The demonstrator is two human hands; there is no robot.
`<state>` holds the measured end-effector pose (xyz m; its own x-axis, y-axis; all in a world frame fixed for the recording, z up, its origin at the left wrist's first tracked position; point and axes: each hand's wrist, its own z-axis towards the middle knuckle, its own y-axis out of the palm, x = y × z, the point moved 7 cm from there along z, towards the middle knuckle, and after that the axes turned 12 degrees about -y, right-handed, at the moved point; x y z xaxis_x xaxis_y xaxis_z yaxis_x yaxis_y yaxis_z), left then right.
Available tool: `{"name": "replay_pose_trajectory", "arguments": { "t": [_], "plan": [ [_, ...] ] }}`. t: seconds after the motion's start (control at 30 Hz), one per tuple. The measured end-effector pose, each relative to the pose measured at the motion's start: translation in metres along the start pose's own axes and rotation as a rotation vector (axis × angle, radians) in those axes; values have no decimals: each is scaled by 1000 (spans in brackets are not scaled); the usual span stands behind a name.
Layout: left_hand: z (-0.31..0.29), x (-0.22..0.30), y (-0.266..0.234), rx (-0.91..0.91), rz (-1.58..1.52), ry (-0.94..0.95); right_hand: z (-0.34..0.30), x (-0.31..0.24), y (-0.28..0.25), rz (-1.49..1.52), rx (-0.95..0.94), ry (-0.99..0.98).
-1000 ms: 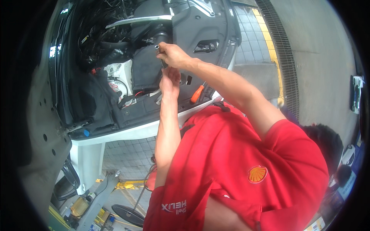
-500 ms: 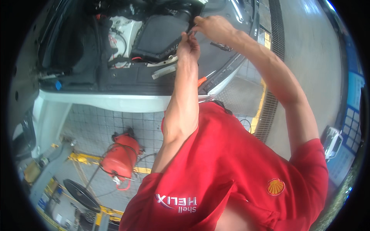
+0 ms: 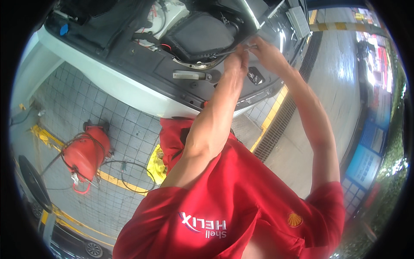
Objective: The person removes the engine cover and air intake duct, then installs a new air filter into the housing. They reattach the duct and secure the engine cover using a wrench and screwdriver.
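Right hand (image 3: 268,55): fingertips pinch slim metal piece (image 3: 250,47). Left hand (image 3: 236,62) just beside it, fingers bent toward same piece; cannot tell whether they grip it. Piece sits between both hands. Left of left hand, near: black box-shaped cover (image 3: 200,36). Lower left of left hand: pale bar (image 3: 185,75) on dark panel (image 3: 157,69). Below right hand: panel opening (image 3: 255,77). Well apart, lower left of hands: red tank (image 3: 82,159) on tiled floor (image 3: 129,129).

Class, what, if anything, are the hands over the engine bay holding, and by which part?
The right hand seems to pinch a small metallic piece; its gripped part, and whether the left hand shares the hold, cannot be told.
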<state>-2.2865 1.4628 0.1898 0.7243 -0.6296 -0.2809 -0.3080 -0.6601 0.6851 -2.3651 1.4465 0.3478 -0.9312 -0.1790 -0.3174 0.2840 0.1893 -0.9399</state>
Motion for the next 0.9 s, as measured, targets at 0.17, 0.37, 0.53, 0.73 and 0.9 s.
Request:
{"name": "replay_pose_trajectory", "arguments": {
  "t": [0.17, 0.37, 0.53, 0.73, 0.9],
  "plan": [
    [0, -5, 2, 122, -8, -53, 2, 14, 7, -95, -102, 25],
    [-4, -4, 12, -52, -59, -9, 17, 52, 28, -226, -107, 92],
    [3, -3, 3, 98, 11, 8, 10, 33, 13, -36, 3, 36],
    [0, -7, 1, 217, 133, -46, 10, 27, 9, -93, -53, 72],
    [-2, -2, 11, -5, -53, 3, 16, 31, 19, -238, -73, 76]
  ]
}}
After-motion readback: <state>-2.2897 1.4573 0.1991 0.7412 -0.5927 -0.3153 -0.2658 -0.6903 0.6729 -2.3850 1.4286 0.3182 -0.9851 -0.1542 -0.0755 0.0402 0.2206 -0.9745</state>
